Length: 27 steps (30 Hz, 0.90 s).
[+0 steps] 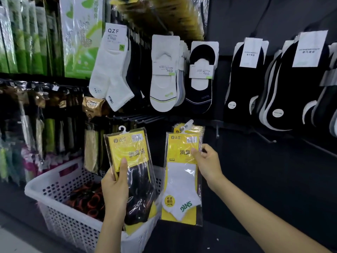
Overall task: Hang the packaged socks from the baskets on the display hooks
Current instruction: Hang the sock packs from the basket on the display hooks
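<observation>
basket (60, 232) contents: blurred, unclear | hook behind white-sock packs (182, 179): hidden | right-edge socks (332, 103): cropped

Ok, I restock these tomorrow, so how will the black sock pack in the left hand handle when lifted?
Probably light: the left hand holds the black sock pack upright by one edge alone. Likely bendy rather than rigid: its clear film wrinkles, though the yellow card inside should stiffen it. The glossy film may be slippery.
</observation>
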### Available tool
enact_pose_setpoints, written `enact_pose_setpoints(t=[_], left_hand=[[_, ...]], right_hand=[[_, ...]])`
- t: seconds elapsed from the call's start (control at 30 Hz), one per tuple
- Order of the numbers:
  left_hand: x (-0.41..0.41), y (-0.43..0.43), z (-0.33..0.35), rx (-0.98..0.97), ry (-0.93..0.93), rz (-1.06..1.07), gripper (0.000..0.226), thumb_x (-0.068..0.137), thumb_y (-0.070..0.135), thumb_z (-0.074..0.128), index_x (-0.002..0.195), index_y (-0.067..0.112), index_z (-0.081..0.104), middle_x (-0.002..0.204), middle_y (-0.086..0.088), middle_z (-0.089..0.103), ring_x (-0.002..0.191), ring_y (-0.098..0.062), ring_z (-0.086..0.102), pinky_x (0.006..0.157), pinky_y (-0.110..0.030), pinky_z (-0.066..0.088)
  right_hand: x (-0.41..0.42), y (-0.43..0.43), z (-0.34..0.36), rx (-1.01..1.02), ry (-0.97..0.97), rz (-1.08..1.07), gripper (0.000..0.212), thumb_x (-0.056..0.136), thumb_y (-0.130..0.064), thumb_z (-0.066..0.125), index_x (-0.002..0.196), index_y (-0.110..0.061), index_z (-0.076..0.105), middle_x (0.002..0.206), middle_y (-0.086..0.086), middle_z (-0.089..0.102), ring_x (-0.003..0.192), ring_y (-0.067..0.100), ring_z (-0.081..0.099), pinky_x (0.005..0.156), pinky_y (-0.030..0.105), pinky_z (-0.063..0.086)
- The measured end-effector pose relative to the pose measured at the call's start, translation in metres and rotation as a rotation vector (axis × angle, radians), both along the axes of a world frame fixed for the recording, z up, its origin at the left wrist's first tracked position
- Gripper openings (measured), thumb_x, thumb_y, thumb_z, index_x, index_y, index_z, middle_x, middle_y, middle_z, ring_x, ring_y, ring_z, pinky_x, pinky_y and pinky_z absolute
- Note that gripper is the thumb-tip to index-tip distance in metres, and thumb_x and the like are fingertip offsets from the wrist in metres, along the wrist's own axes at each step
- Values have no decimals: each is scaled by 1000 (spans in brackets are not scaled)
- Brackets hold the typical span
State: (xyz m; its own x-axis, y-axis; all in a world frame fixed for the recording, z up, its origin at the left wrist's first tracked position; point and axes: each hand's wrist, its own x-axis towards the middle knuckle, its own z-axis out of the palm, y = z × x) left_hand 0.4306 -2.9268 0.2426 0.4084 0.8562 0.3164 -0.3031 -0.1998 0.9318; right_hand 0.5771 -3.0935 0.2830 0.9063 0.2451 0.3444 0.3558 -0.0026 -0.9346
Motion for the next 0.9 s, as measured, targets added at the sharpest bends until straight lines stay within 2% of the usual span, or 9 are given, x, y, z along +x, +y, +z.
enact_pose_setpoints(t=[0.17, 0.27, 0.37, 0.5, 0.63, 0.7, 0.77, 0.83, 0.9], left_hand=[[-2, -1, 3, 27, -41, -8, 35, 92, 43, 52, 60, 29, 46, 37, 12, 33, 33, -3, 28, 33, -9, 24], [-1, 0, 2, 33, -49, -8, 39, 92, 42, 53, 56, 31, 45, 36, 13, 31, 32, -2, 25, 34, -9, 23], [2, 1, 0, 16, -39, -13, 44, 91, 45, 53, 53, 31, 37, 36, 11, 27, 32, -3, 23, 34, -11, 22], [5, 0, -2, 41, -38, -41, 48, 91, 44, 53, 44, 36, 48, 36, 11, 27, 32, -3, 22, 34, -12, 22], [7, -2, -5, 12, -1, -59, 48, 92, 45, 53, 46, 33, 44, 37, 11, 28, 35, -3, 25, 46, -23, 30], [8, -3, -6, 1, 4, -91, 49, 90, 47, 53, 43, 34, 45, 39, 10, 26, 36, -4, 23, 43, -18, 30], [10, -5, -6, 0, -12, -113, 48, 89, 48, 53, 47, 31, 39, 41, 11, 25, 38, -3, 22, 38, -13, 27], [13, -7, -9, 2, -8, -133, 45, 89, 48, 54, 57, 25, 31, 46, 11, 23, 40, -4, 21, 40, -17, 27], [16, -7, -15, 16, 10, -152, 44, 90, 47, 54, 59, 26, 31, 45, 11, 24, 40, -4, 21, 44, -21, 25]], right_hand=[[23, 16, -1, 32, 56, -89, 9, 93, -20, 59, 94, -11, 61, 91, 14, 70, 83, 28, 67, 79, 41, 53], [41, 23, -6, 37, 72, -149, 15, 92, -20, 60, 95, -5, 59, 98, 22, 67, 87, 36, 65, 82, 46, 53], [59, 31, -9, 64, 84, -224, 12, 91, -20, 63, 95, -9, 61, 97, 13, 70, 92, 29, 67, 87, 47, 54], [82, 36, -13, 88, 176, -334, 20, 87, -24, 69, 99, -9, 66, 94, 5, 70, 90, 22, 66, 85, 39, 55], [88, 30, -28, 119, 233, -421, 15, 85, -20, 70, 95, -12, 63, 80, -3, 61, 76, 15, 59, 66, 24, 48], [86, 23, -37, 168, 236, -457, 7, 85, -11, 69, 85, -12, 62, 75, -1, 62, 67, 13, 59, 58, 19, 46], [82, 18, -43, 220, 248, -454, 12, 85, -2, 67, 77, -11, 63, 75, 8, 67, 68, 19, 65, 64, 26, 54], [76, 13, -53, 159, 261, -423, 4, 84, -2, 68, 83, -6, 67, 81, 13, 69, 77, 24, 68, 73, 32, 56], [71, 7, -68, 98, 290, -367, 9, 83, -6, 69, 91, -3, 68, 88, 13, 70, 85, 24, 67, 80, 34, 56]])
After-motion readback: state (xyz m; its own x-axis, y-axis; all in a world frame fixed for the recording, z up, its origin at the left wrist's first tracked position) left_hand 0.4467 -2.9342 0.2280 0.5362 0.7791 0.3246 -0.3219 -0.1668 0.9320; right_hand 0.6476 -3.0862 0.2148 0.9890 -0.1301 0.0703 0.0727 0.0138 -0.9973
